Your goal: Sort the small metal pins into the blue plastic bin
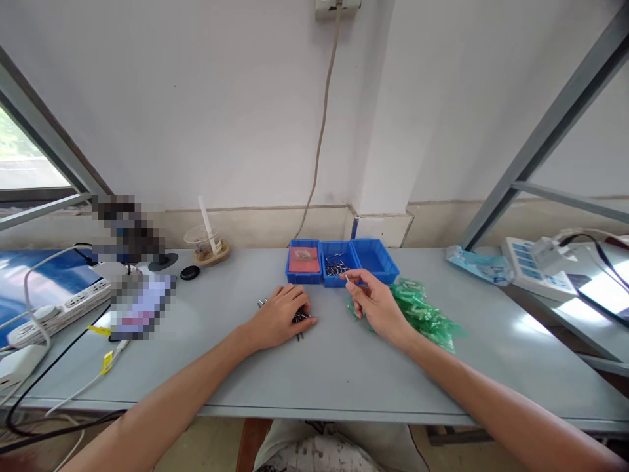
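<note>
My left hand lies palm down over a pile of small dark metal pins on the table. Its fingers are bent and its thumb stands apart, with pins showing between them and past the hand's edge. My right hand pinches a small, thin, pale rod between thumb and fingertips, just in front of the middle blue bin. More metal pins lie inside that bin. Crumpled green plastic bags lie beside and partly behind my right hand.
The left blue bin holds a red packet; another blue bin stands on the right. Left are a plastic cup, a black disc and a power strip. A light-blue packet lies right, near another power strip.
</note>
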Demonstrator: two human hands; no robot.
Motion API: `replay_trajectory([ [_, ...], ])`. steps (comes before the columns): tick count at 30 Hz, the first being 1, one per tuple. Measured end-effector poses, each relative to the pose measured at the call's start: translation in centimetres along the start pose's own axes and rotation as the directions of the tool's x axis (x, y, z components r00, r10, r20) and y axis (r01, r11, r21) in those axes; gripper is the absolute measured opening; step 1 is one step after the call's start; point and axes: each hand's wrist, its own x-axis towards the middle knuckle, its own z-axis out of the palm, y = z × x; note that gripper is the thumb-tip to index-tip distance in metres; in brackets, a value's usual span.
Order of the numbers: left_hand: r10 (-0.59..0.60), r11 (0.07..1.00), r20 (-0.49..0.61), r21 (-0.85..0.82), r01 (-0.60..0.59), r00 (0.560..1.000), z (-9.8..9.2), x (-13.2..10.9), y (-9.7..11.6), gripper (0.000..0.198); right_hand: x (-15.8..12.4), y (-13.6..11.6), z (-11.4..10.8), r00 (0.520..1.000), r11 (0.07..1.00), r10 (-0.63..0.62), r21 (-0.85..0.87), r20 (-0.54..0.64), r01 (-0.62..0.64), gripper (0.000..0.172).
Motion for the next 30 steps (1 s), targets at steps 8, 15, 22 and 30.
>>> replay_trajectory([
  [8,0.002,1.0,0.01,0.0,-0.002,1.0,-0.1,0.0,-0.1,0.024,0.0,-0.1,-0.1,0.999,0.999,-0.023,-0.023,0.039,0.024,0.033],
  [15,0.001,1.0,0.013,0.008,-0.001,1.0,-0.1,0.0,-0.1,0.024,0.0,0.2,-0.2,0.997,1.0,-0.008,0.001,0.071,0.008,0.041],
  [22,0.009,1.0,0.004,0.012,-0.009,1.0,-0.1,-0.1,-0.2,0.024,0.2,0.7,-0.2,0.999,1.0,-0.023,0.014,0.04,0.023,0.046],
  [30,0.011,1.0,0.003,0.018,-0.011,1.0,-0.2,-0.1,-0.1,0.024,0.1,0.6,-0.3,0.998,0.999,-0.031,-0.028,0.059,0.033,0.039],
])
